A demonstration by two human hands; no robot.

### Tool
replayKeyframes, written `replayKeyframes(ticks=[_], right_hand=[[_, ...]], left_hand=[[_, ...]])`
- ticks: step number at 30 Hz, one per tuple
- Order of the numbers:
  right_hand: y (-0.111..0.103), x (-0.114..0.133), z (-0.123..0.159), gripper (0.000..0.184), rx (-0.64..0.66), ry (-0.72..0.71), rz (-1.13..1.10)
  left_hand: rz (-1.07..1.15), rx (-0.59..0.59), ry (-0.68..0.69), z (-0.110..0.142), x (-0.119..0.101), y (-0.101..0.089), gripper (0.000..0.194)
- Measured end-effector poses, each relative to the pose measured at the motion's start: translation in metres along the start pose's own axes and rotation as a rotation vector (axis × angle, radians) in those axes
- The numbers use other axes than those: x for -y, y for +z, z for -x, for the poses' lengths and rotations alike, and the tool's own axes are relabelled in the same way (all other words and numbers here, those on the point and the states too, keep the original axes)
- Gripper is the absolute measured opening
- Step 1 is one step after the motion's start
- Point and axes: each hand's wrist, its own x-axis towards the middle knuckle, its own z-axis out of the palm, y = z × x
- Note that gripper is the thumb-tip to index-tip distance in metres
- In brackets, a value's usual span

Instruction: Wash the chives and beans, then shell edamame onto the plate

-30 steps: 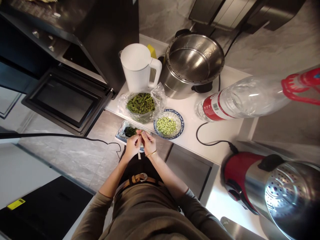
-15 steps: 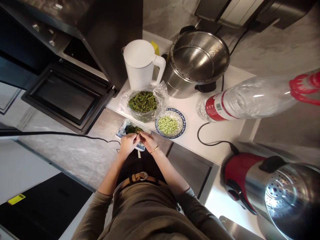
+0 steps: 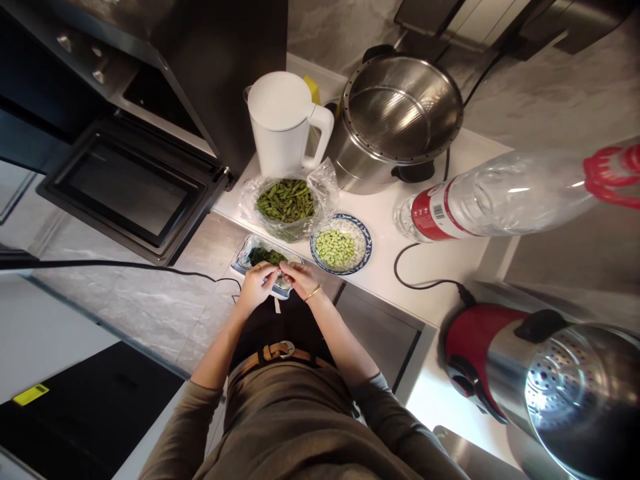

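Observation:
My left hand [image 3: 256, 285] and my right hand [image 3: 299, 277] meet at the fingertips, both closed in a pinch. Whatever lies between the fingers is too small to make out. Just beneath them is a blue-and-white bin [image 3: 238, 268] lined with plastic, with dark green pods or hulls [image 3: 267, 257] inside. A clear plastic bag [image 3: 247, 200] full of green edamame pods [image 3: 286, 201] lies on the counter beyond my hands. Right of it, shelled green beans [image 3: 335, 248] rest on a blue-rimmed plate [image 3: 367, 250].
Behind the bag stand a white lidded jug [image 3: 280, 127] and a large steel pot [image 3: 360, 163]. To the right are a big plastic bottle [image 3: 500, 197] and a red-and-steel cooker [image 3: 490, 347]. An oven door [image 3: 133, 190] hangs open at the left. A black cord [image 3: 120, 265] crosses there.
My fingertips have shifted slightly, and the two hands are a little farther apart. The view has tilted a touch. The bag, plate and bin stay where they were.

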Motion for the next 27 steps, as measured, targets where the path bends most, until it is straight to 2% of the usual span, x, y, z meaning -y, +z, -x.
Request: replayKeyframes(ticks=[4, 8, 11, 16, 20, 23, 27], right_hand=[[-0.008, 0.008, 0.002, 0.038, 0.091, -0.015, 0.203], [-0.012, 0.016, 0.003, 0.038, 0.198, 0.027, 0.269], [-0.012, 0.019, 0.003, 0.036, 0.246, 0.058, 0.311], [-0.013, 0.017, 0.006, 0.035, 0.356, 0.109, 0.343], [-0.012, 0.011, 0.006, 0.034, 0.268, 0.085, 0.167], [-0.012, 0.006, 0.003, 0.036, 0.189, 0.086, 0.080], [-0.010, 0.005, 0.001, 0.035, 0.143, 0.084, 0.035]], left_hand=[[0.034, 0.108, -0.009, -0.004, -0.001, -0.009, 0.022], [0.031, 0.121, 0.009, -0.005, -0.003, -0.012, 0.021], [0.028, 0.081, -0.035, -0.005, -0.002, -0.012, 0.020], [-0.050, -0.085, -0.174, -0.008, 0.014, -0.014, 0.019], [-0.136, -0.018, -0.127, -0.005, 0.023, -0.013, 0.023], [-0.236, -0.001, -0.087, -0.001, 0.016, -0.009, 0.028], [-0.187, 0.011, 0.013, 0.001, 0.003, -0.003, 0.030]])
